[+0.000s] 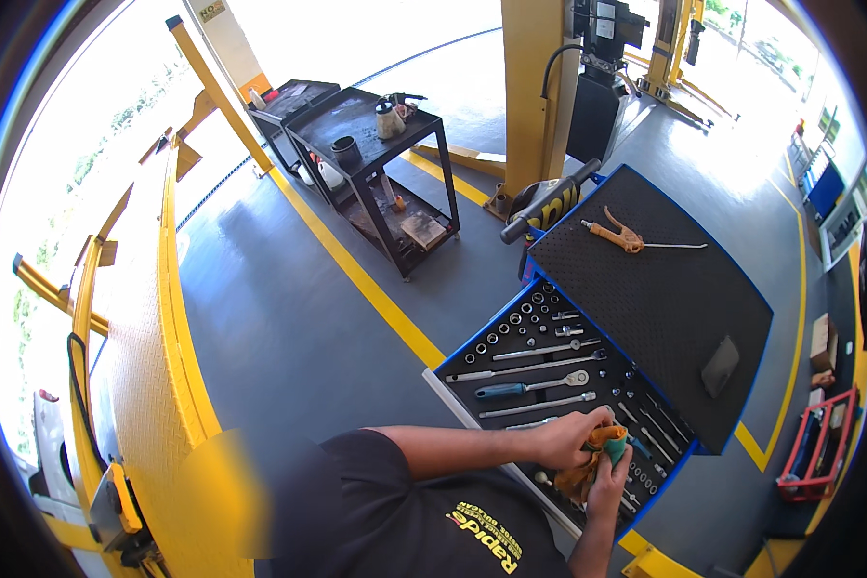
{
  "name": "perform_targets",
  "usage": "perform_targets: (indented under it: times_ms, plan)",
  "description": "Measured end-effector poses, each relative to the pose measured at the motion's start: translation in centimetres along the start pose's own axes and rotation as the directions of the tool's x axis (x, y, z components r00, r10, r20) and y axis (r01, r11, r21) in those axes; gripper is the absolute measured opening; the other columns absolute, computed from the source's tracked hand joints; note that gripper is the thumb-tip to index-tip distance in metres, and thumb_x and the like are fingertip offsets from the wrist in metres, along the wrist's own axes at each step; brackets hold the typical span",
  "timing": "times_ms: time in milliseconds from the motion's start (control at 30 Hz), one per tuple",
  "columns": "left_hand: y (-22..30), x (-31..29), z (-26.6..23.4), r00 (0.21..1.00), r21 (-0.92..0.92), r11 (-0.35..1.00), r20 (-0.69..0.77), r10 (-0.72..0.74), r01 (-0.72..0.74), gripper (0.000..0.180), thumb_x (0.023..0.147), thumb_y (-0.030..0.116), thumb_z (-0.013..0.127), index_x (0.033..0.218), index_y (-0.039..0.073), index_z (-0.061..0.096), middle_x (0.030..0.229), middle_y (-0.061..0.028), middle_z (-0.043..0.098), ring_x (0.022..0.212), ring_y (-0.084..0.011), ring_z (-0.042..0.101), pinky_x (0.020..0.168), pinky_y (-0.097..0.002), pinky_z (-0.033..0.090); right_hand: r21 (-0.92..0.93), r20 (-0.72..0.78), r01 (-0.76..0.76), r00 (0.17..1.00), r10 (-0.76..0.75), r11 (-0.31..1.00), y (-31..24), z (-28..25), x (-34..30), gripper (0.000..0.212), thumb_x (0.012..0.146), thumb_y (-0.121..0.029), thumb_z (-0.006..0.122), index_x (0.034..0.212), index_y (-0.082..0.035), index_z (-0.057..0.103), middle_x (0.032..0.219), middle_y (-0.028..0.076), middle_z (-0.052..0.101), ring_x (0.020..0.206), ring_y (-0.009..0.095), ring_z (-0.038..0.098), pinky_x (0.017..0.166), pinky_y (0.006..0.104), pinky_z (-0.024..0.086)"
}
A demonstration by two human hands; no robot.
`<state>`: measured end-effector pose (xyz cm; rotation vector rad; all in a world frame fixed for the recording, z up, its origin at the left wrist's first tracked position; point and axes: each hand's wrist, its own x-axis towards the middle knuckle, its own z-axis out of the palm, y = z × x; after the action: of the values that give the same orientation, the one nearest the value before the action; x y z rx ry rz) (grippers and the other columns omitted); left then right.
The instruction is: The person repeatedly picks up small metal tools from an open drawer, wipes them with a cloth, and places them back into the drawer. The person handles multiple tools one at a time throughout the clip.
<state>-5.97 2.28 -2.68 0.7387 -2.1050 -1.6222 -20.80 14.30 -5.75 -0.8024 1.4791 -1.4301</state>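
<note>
Both my hands are closed around a crumpled orange-and-green cloth (576, 480), held over the open tool drawer (460, 403). My left hand (566, 439) grips it from the left, and my right hand (608, 480) from the near right side. Whether anything is wrapped inside the cloth is hidden. Beneath and around the hands, the drawer's dark foam holds sockets (514, 319), a ratchet with a blue handle (533, 385), long bars (538, 405) and several slim tools (657, 435).
On the cabinet's black ribbed top (645, 299) lie an orange air blow gun (628, 237) and a dark flat piece (720, 367). A black cart (366, 159) with bottles stands beyond, near a yellow lift post (533, 96). A red metal frame (819, 443) is at far right.
</note>
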Motion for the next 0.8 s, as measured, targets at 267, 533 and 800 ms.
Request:
perform_targets:
  times_ms: [267, 533, 800]
  plan:
    - [1.9, -1.2, 0.2, 0.999, 0.074, 0.997, 0.044, 0.026, -0.029, 0.046, 0.079, 0.004, 0.071, 0.120, 0.002, 0.051, 0.109, -0.0182, 0.063, 0.107, -0.0365, 0.063, 0.093, -0.0414, 0.051, 0.140, -0.087, 0.021, 0.996, -0.009, 0.990, -0.8, 0.4, -1.2, 0.013, 0.097, -0.003, 0.055, 0.110, -0.004, 0.056, 0.097, 0.001, 0.057, 0.089, 0.008, 0.055, 0.081, 0.0238, 0.048]
    - [4.0, -1.7, 0.1, 0.869, 0.332, 0.832, -0.063, 0.490, -0.445, 0.021, 0.084, 0.007, 0.071, 0.104, 0.006, 0.065, 0.103, -0.0116, 0.060, 0.099, -0.0333, 0.059, 0.089, -0.0418, 0.050, 0.290, -0.063, 0.039, 0.998, -0.022, 0.956, -1.1, 0.2, -1.8, 0.019, 0.096, -0.009, 0.065, 0.112, -0.003, 0.057, 0.103, 0.003, 0.064, 0.093, 0.008, 0.060, 0.084, 0.0251, 0.051]
    - [-4.7, -1.7, 2.3, 0.974, 0.339, 0.923, -0.066, 0.217, -0.183, 0.019, 0.086, 0.015, 0.072, 0.101, 0.004, 0.066, 0.093, -0.0110, 0.065, 0.090, -0.0291, 0.066, 0.082, -0.0394, 0.053, -0.159, -0.221, -0.085, 0.974, 0.049, 0.983, 6.1, -1.3, -1.0, 0.023, 0.090, -0.007, 0.066, 0.111, -0.003, 0.057, 0.098, 0.004, 0.064, 0.089, 0.012, 0.060, 0.082, 0.0292, 0.051]
